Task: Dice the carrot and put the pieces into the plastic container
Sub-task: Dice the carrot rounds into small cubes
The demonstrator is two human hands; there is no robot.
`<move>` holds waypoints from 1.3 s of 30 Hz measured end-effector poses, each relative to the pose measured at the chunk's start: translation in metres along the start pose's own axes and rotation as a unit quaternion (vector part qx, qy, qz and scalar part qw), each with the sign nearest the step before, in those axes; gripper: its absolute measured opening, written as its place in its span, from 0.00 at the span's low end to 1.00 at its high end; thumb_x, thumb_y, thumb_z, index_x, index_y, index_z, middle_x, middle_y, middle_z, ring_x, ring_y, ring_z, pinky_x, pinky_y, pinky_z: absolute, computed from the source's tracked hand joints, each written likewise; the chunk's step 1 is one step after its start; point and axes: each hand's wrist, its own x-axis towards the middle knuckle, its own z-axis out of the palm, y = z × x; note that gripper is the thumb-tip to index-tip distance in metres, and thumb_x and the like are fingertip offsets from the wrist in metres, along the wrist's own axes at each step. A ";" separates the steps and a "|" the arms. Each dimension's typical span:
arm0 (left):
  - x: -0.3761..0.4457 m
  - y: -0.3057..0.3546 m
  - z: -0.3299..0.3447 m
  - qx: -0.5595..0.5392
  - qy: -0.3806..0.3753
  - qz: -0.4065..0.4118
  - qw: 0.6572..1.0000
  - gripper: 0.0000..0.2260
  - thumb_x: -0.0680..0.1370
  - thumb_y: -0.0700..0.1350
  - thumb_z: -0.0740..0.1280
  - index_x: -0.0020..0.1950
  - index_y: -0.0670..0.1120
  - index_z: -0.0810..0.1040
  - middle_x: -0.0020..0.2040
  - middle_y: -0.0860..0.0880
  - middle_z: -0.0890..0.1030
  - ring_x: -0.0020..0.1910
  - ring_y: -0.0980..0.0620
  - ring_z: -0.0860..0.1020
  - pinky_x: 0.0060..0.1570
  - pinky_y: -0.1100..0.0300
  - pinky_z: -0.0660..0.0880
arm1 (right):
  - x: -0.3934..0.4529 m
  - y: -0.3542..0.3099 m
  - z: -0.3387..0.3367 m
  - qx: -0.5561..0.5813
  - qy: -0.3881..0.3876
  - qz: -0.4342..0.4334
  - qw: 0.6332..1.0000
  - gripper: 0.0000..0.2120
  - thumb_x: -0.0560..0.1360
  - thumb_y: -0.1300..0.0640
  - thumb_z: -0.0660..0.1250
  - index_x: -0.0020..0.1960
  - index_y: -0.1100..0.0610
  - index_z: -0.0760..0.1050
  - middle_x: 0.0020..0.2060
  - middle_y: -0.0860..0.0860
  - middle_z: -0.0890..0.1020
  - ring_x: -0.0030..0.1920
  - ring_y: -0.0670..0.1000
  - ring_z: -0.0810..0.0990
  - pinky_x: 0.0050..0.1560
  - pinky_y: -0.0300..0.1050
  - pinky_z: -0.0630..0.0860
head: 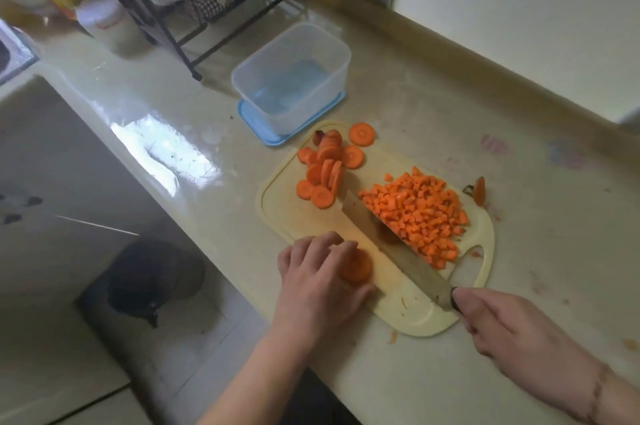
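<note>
Orange carrot stack (355, 266) pinched by left hand (320, 281), knife (388, 239) just beside at 3 o'clock; right hand (498, 324) grips handle, blade axis 11-to-5.

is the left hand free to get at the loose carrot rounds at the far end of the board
Probably not yet: the left hand already holds a small stack of carrot slices. Otherwise the way to the carrot rounds looks open; the knife lies to their right.

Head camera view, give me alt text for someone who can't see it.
A person's left hand holds stacked carrot slices on a cutting board while the right hand holds a knife beside diced carrot; the plastic container is empty.
</note>
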 end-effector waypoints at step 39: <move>-0.003 0.002 -0.005 -0.040 -0.037 0.082 0.995 0.08 0.82 0.38 0.66 0.53 0.37 0.83 0.57 0.42 0.81 0.59 0.40 0.75 0.61 0.53 0.73 | -0.032 -0.003 0.026 -0.121 0.056 0.010 0.991 0.37 0.58 0.18 0.32 0.47 0.35 0.69 0.34 0.40 0.81 0.37 0.40 0.79 0.41 0.35 0.74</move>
